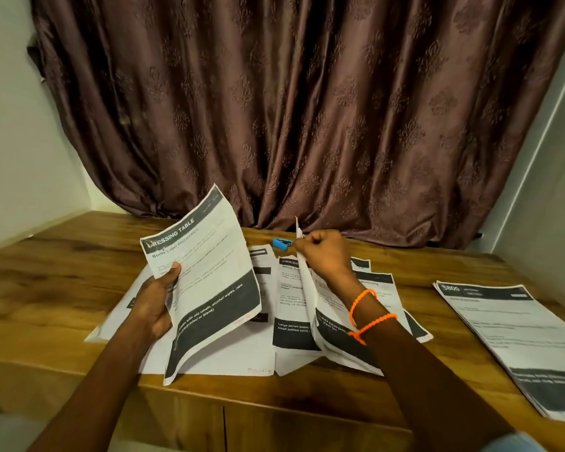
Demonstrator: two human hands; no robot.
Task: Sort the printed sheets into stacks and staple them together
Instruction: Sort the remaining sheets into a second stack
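Observation:
My left hand [155, 300] holds up a printed sheet [209, 275] headed "DRESSING TABLE", tilted over the table. My right hand [323, 254], with orange bands on the wrist, pinches the top edge of a second sheet [307, 298] that stands almost on edge. Several loose printed sheets [291, 324] with dark bands lie spread on the wooden table [62, 278] under both hands. A small blue stapler [282, 243] lies just beyond my right hand's fingers. A neat stack of sheets [516, 340] rests at the right.
A brown patterned curtain [307, 109] hangs behind the table's far edge. White walls close in on the left and right. The table's front edge [274, 396] runs just below the spread sheets, with a cabinet seam under it.

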